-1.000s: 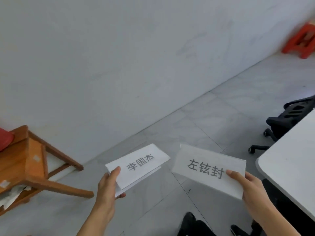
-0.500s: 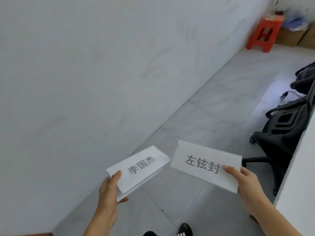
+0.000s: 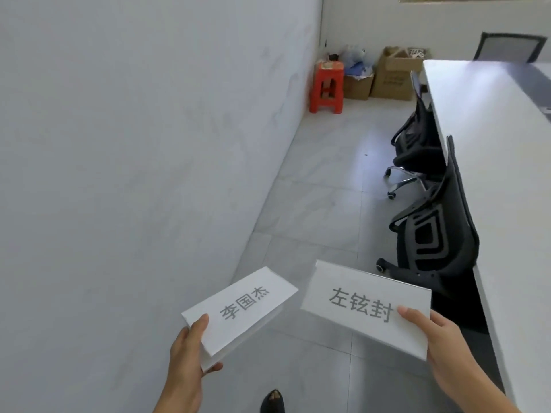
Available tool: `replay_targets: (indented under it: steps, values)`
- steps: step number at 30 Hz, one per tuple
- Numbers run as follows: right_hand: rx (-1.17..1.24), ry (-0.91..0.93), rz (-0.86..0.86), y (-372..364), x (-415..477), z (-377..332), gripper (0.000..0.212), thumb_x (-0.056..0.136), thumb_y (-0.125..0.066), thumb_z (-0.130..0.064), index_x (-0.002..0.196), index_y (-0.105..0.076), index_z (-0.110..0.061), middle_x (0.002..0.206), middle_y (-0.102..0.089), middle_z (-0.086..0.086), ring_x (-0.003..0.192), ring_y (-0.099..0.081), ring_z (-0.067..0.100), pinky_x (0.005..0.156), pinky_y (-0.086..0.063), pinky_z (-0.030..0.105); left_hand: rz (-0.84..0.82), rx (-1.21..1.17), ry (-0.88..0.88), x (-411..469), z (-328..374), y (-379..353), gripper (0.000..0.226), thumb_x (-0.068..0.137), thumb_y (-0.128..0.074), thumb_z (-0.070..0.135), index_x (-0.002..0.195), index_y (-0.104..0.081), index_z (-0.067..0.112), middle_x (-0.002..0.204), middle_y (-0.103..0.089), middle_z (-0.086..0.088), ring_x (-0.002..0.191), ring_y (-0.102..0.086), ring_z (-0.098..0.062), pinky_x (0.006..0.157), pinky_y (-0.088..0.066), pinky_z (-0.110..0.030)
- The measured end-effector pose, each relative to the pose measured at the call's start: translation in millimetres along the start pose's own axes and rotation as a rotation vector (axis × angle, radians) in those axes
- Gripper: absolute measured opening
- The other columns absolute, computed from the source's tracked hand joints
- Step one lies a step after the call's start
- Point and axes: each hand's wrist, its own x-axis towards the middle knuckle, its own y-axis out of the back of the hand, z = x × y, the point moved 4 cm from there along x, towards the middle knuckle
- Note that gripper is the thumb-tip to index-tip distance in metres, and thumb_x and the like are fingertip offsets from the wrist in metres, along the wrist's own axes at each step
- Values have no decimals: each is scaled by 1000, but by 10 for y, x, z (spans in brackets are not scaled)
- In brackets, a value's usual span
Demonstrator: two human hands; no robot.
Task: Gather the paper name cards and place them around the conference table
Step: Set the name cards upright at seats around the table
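My left hand (image 3: 189, 350) grips a small stack of folded white paper name cards (image 3: 241, 308) by its near corner, thumb on top; the top card shows printed characters. A single folded name card (image 3: 362, 304) with printed characters sits in my right hand (image 3: 438, 344), pinched at its right end. Both are held low in front of me above the tiled floor. The long white conference table (image 3: 489, 150) runs along the right side, its edge just right of my right hand.
Two black office chairs, one near (image 3: 429, 239) and one farther (image 3: 414, 144), are pushed under the table's left edge. A white wall (image 3: 134, 144) fills the left. In the far corner stand a red plastic stool (image 3: 326, 86) and cardboard boxes (image 3: 393, 73). Another chair back (image 3: 510, 47) shows beyond the table.
The view has swung right along the wall: the wooden stool on the left is gone, and the table, chairs and far corner have come into sight. Both hands keep hold of their cards.
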Motion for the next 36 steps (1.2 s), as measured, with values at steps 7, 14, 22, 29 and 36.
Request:
replay_targets:
  steps: [7, 14, 22, 29, 36]
  values:
    - [169, 55, 184, 114, 543, -545, 80, 35, -91, -47, 102, -71, -9, 98, -77, 12, 94, -71, 35, 91, -52, 51, -341, 173, -22, 1127, 947, -1504, 34, 92, -51, 34, 117, -59, 12, 121, -63, -19, 90, -58, -27, 63, -47, -38]
    - [327, 133, 315, 654, 1416, -1061, 56, 53, -81, -25, 103, -69, -4, 93, -78, 11, 75, -75, 23, 64, -57, 34, -573, 208, -8, 1588, 1350, -3256, 37, 93, -50, 35, 120, -60, 13, 106, -66, -12, 82, -58, -25, 59, -46, -36]
    - [411, 182, 402, 1334, 2538, -1925, 46, 66, -77, -24, 106, -69, -3, 102, -76, 15, 89, -73, 32, 71, -55, 40, -687, 269, -74, 1888, 2094, -5065, 33, 92, -49, 36, 115, -62, 15, 108, -66, -13, 82, -57, -27, 58, -46, -36]
    - [476, 193, 612, 1958, 3072, -2224, 84, 38, -87, -54, 105, -71, -6, 102, -77, 11, 94, -71, 30, 81, -51, 40, -846, 354, -57, 2005, 2330, -6553, 23, 93, -47, 37, 102, -64, 24, 101, -67, -5, 83, -58, -24, 61, -46, -37]
    - [650, 174, 960, 2488, 3602, -2348, 37, 71, -74, -33, 100, -71, -10, 92, -79, 5, 80, -75, 21, 73, -53, 39, -1072, 501, -70, 2352, 2527, -8245, 23, 93, -47, 35, 100, -65, 21, 96, -67, -5, 81, -57, -24, 63, -47, -40]
